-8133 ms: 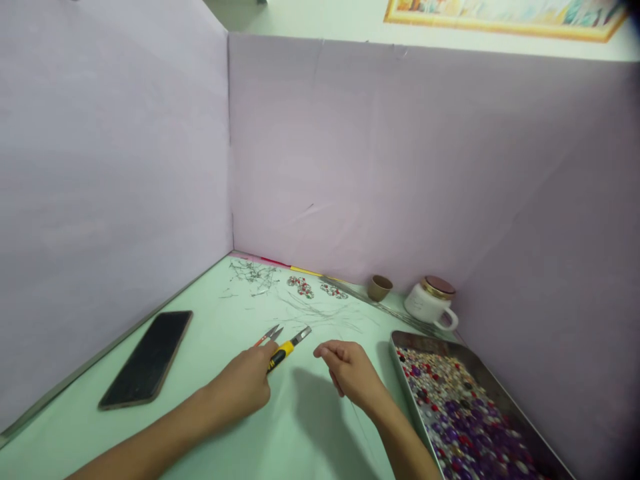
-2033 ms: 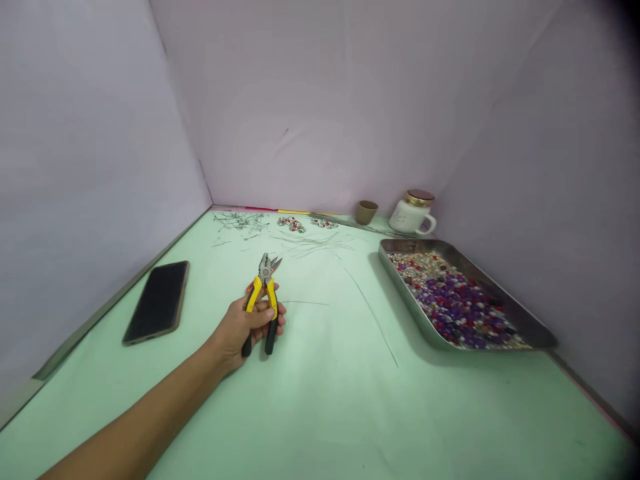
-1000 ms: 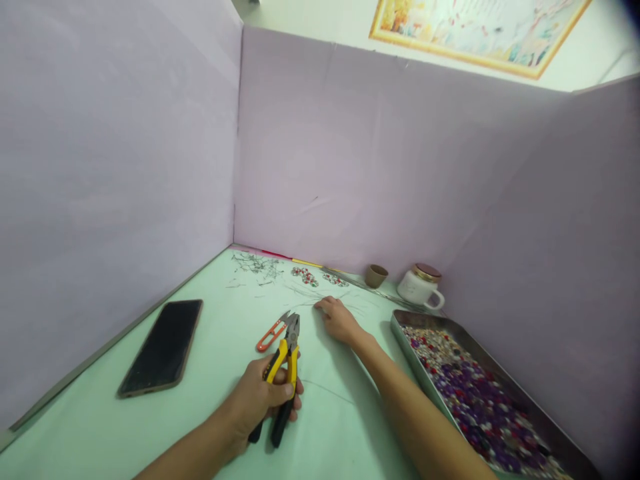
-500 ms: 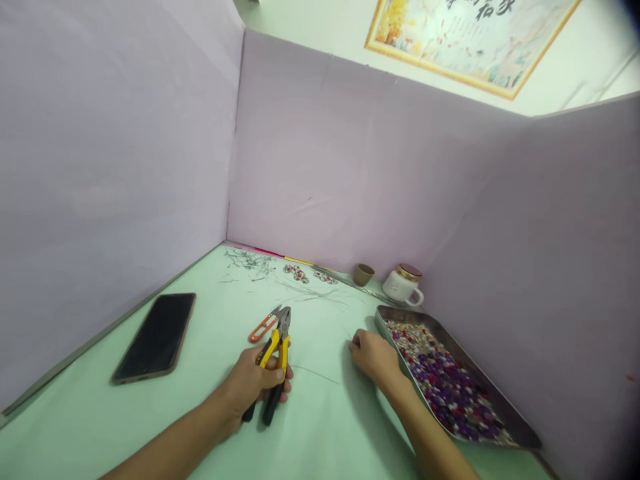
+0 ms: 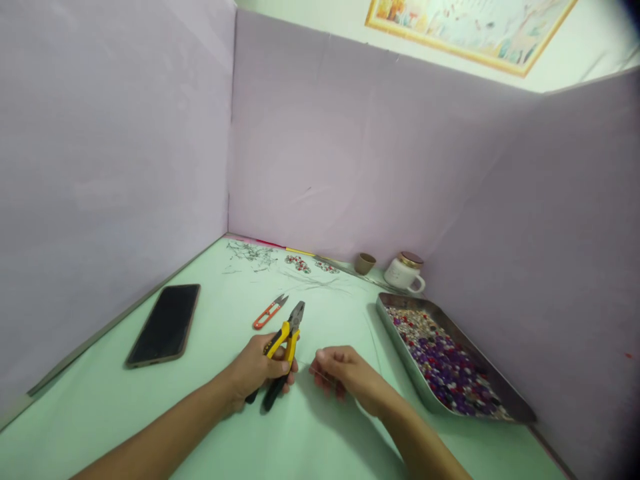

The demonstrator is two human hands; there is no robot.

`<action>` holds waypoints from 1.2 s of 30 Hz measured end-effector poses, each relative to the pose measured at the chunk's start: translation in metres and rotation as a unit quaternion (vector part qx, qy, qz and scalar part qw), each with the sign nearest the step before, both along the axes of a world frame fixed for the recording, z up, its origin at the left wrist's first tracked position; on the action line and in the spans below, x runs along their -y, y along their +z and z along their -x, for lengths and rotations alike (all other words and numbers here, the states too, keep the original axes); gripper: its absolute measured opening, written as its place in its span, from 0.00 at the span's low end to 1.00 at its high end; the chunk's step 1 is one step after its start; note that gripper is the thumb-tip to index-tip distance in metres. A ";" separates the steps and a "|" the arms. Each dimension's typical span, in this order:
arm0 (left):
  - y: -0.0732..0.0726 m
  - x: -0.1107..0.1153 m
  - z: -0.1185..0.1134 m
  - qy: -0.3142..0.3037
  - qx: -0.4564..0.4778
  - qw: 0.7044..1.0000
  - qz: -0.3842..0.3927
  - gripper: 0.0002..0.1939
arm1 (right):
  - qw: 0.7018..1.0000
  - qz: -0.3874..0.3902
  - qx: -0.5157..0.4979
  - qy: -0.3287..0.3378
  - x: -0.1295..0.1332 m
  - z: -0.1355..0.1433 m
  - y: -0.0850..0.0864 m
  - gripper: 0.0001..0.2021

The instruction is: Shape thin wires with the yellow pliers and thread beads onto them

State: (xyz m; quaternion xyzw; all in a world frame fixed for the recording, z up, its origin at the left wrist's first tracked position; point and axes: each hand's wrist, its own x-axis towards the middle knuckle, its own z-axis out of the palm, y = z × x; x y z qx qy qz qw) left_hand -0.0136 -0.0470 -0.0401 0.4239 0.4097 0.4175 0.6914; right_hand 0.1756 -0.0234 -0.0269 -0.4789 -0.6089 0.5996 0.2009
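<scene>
Yellow and black pliers are gripped by their handles in my left hand, with the jaws pointing up and away. My right hand hovers just right of the pliers, thumb and forefinger pinched together; a thin, faint wire seems to run by the fingertips, but what they hold is too small to make out. Orange-handled thread snips lie on the table just beyond the pliers. Another thin wire curves over the green tabletop beyond my right hand.
A metal tray of purple, red and pale beads sits at right. Behind it are a white lidded mug and a small brown cup. Beaded pieces and wire scraps lie at the back. A phone rests at left.
My right hand has moved left and nearer to the pliers, its fingers now pinched beside them. The pliers stay in my left hand, slightly farther right. The view has tilted a little downward.
</scene>
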 end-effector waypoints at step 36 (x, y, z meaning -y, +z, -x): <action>0.030 0.020 -0.011 -0.100 0.013 0.979 0.175 0.19 | 0.944 -0.193 -0.069 -0.258 0.001 -0.015 -0.030 0.10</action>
